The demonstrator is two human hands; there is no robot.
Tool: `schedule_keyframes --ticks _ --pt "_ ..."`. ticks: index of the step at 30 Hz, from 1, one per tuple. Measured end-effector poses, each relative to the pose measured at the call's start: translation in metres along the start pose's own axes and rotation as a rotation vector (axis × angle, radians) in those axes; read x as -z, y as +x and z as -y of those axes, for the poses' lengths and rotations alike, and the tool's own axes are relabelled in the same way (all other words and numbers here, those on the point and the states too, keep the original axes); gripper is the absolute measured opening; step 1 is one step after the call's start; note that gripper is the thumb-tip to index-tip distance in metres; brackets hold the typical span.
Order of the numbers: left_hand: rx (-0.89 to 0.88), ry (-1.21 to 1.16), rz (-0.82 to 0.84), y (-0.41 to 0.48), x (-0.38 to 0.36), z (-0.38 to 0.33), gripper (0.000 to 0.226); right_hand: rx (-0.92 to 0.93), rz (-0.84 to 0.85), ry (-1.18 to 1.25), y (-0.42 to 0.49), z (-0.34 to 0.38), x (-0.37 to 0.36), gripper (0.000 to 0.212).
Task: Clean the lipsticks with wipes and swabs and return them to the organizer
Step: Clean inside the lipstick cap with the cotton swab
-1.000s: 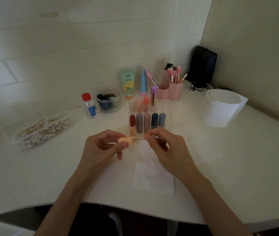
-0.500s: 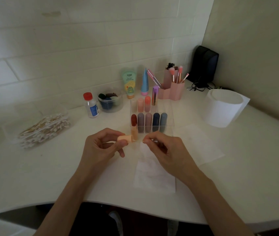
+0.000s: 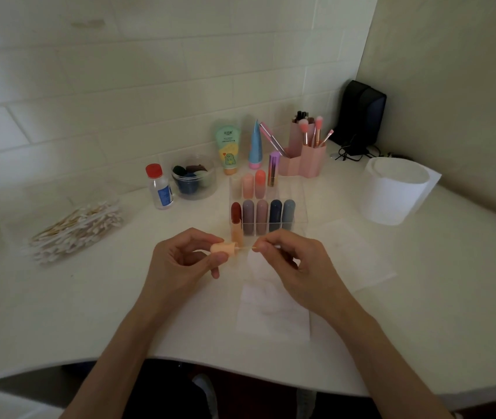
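Observation:
My left hand holds a small peach lipstick piece sideways between thumb and fingers. My right hand pinches a thin cotton swab, whose tip points into the open end of that piece. Just behind stands the clear organizer with several capped lipsticks in two rows. An uncapped lipstick with a dark red bullet stands upright at the organizer's front left. Two white wipes lie flat on the table, one under my right wrist and one to its right.
A pile of cotton swabs lies at the left. A red-capped bottle, a clear tub of sponges, two tubes, a pink brush holder, a white wipe roll and a black device line the back.
The swab drew out of the peach piece half a second ago, and its tip is now back at the opening. Both hands stay in about the same place.

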State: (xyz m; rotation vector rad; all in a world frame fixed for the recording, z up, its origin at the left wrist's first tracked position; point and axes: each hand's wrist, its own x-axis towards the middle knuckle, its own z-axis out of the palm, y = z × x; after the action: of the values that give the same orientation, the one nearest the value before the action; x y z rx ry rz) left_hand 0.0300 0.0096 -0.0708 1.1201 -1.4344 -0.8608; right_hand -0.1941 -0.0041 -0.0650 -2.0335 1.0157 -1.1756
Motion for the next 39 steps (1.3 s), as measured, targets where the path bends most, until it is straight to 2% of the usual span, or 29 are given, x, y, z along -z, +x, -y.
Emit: schedule_keyframes --ticks 7,10,14,17,21,23,27,30,33,39 --pt "0.002 -0.005 0.02 -0.001 0.0 0.0 0.025 -0.05 -0.085 -0.025 0.0 -0.003 -0.001 0.007" --pt "-0.008 -0.001 0.018 -0.001 0.0 0.0 0.023 -0.063 -0.085 -0.046 0.0 -0.004 -0.001 0.02" --pt "0.013 0.028 -0.026 0.0 0.0 0.0 0.021 -0.06 -0.048 -0.035 0.001 -0.006 0.001 0.011" --pt "0.053 0.018 -0.066 0.001 0.0 -0.001 0.02 -0.035 -0.119 0.013 0.003 -0.008 0.01 0.009" --pt "0.103 -0.024 -0.082 0.0 0.0 -0.005 0.025 -0.099 -0.251 0.03 0.007 -0.015 0.033 0.005" --pt "0.106 -0.005 -0.081 0.0 0.0 -0.005 0.025 -0.157 -0.294 -0.045 0.005 -0.024 0.051 0.004" --pt "0.078 0.088 -0.038 -0.001 0.0 -0.003 0.027 -0.32 -0.298 -0.321 -0.014 -0.052 0.086 0.017" --pt "0.069 0.11 -0.01 -0.001 -0.001 -0.002 0.025 -0.44 -0.327 -0.4 -0.026 -0.064 0.099 0.012" --pt "0.069 0.094 -0.011 -0.002 -0.001 -0.003 0.023 -0.47 -0.35 -0.471 -0.027 -0.071 0.1 0.005" --pt "0.115 0.044 -0.042 -0.005 -0.005 -0.01 0.018 -0.509 -0.37 -0.497 -0.03 -0.078 0.095 0.01"
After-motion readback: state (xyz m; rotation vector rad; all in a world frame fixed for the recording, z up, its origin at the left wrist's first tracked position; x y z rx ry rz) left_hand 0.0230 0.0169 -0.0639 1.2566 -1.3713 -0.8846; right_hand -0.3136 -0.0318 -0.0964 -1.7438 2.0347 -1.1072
